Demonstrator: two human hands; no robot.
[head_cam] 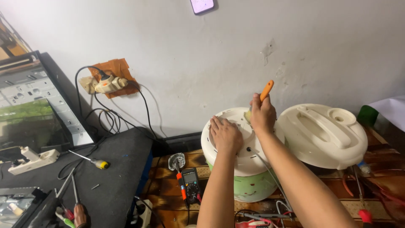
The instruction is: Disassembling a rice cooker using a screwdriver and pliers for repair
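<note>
A cream and green rice cooker body (pixel 249 185) stands upside down on the wooden surface, its round cream base (pixel 242 158) facing up. My left hand (pixel 225 134) lies flat on that base, fingers spread. My right hand (pixel 262 115) is closed around a screwdriver with an orange handle (pixel 266 90), held upright over the far side of the base. The tip is hidden behind my hand. A thin grey wire runs from the base down past my right forearm.
The cooker's cream lid (pixel 324 134) leans at the right. A multimeter (pixel 190 182) with a red probe lies left of the cooker. A yellow-handled screwdriver (pixel 96 162) and other tools rest on a black mat (pixel 114 177). A wall socket (pixel 108 83) with cables is on the wall.
</note>
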